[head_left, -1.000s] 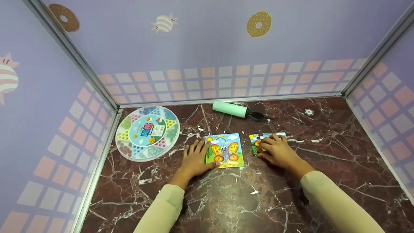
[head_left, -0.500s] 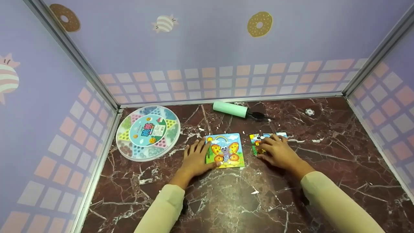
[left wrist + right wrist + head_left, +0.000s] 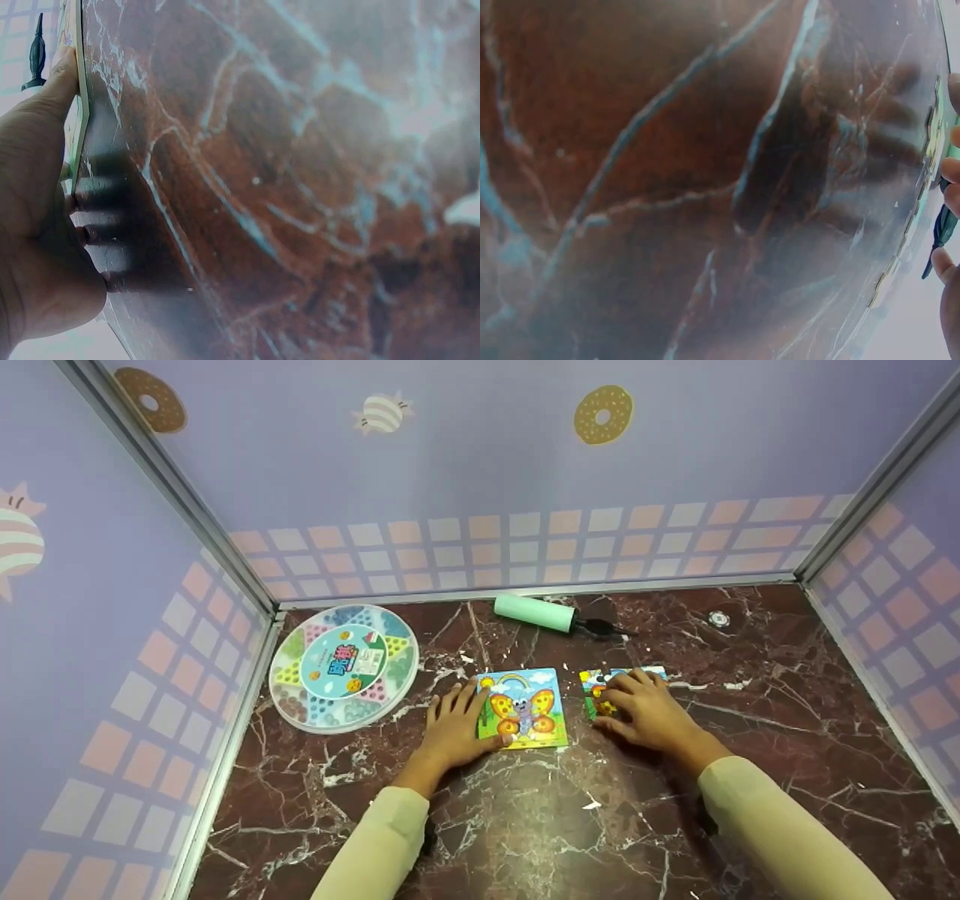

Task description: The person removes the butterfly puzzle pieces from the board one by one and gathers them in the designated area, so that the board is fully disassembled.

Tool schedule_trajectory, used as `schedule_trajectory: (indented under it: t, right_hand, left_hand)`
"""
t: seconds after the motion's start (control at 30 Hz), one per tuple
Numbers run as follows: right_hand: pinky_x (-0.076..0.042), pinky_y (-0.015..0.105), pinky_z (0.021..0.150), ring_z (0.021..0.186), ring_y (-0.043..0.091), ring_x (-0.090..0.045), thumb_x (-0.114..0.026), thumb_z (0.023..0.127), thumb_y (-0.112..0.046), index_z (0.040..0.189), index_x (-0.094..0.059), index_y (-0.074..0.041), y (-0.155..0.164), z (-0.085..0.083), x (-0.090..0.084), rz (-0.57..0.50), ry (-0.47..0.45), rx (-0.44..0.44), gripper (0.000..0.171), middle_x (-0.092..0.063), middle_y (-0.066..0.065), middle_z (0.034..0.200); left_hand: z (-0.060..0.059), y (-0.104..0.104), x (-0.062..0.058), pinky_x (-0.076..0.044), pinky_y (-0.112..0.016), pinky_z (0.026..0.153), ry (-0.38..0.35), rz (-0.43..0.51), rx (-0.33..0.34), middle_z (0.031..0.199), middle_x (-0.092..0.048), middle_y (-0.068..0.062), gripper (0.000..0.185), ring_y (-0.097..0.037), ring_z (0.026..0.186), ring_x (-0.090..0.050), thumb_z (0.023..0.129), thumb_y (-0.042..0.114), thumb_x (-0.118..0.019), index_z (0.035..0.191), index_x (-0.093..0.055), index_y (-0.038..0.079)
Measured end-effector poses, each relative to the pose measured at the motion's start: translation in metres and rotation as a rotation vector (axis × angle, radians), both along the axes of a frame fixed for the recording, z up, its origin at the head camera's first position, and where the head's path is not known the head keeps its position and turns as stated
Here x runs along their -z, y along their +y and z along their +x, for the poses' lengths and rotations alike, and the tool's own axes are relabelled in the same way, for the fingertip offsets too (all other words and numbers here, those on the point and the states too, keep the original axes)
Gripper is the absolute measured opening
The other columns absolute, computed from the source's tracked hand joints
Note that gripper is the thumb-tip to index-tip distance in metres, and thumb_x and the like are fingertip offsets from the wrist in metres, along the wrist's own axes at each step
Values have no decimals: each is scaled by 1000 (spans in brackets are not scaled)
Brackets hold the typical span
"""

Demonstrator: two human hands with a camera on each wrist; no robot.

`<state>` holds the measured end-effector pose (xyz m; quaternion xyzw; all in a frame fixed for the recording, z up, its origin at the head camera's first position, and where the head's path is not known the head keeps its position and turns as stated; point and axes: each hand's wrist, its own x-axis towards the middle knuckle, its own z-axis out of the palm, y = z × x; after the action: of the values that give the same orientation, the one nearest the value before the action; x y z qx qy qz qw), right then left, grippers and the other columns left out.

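I saw a dark red marble tabletop with white veins (image 3: 525, 825), walled on three sides by lilac panels printed with doughnuts and pastel squares. The left hand (image 3: 452, 726) lay flat with its fingers spread on the marble, the thumb pressed along the near left edge of a square butterfly picture puzzle (image 3: 522, 708); the left wrist view showed that thumb against the thin edge of the board. The right hand (image 3: 646, 711) rested with loosely bent fingers on top of a second, partly covered picture puzzle (image 3: 594, 690), which lay just to the right of the butterfly one, the two boards apart. I could not tell whether those fingers pinched a piece. Beyond both hands, close to the back wall, lay a mint-green roller with a black handle (image 3: 534, 613). Well to the left of the left hand sat a round Chinese checkers board in a clear case (image 3: 343, 666). Beyond the right hand, a small white disc (image 3: 718, 619) lay on the marble.
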<state>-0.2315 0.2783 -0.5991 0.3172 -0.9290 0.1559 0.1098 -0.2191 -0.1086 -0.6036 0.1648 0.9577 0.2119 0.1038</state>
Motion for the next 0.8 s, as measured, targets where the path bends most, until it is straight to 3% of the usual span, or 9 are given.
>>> schedule_trajectory:
  t: [0.23,0.53,0.8]
  right_hand:
    - [-57,67,97,121,37,-66,-82,99,-50,140,-77,-17,-4,-1,-4,4,8,20,53,-72,10,133]
    - [-52,72,110,130,38,-65,-75,103,-53,144,-74,-16,-22,-4,-10,19,-30,20,56,-70,13,143]
    - [-55,66,104,124,36,-66,-73,106,-48,143,-75,-15,-47,-9,-9,44,1,-21,50,-72,11,139]
  left_hand:
    - [-2,-1,5,-6,-72,137,-2,6,2,187,-17,-10,112,-41,173,-14,93,83,-64,178,-28,19]
    - [-1,0,2,-8,-71,137,13,37,-2,187,-20,-11,115,-41,172,-18,91,89,-61,176,-32,17]
    - [-3,-2,11,-5,-72,137,9,31,-7,187,-18,-9,116,-41,173,-15,89,90,-61,177,-31,20]
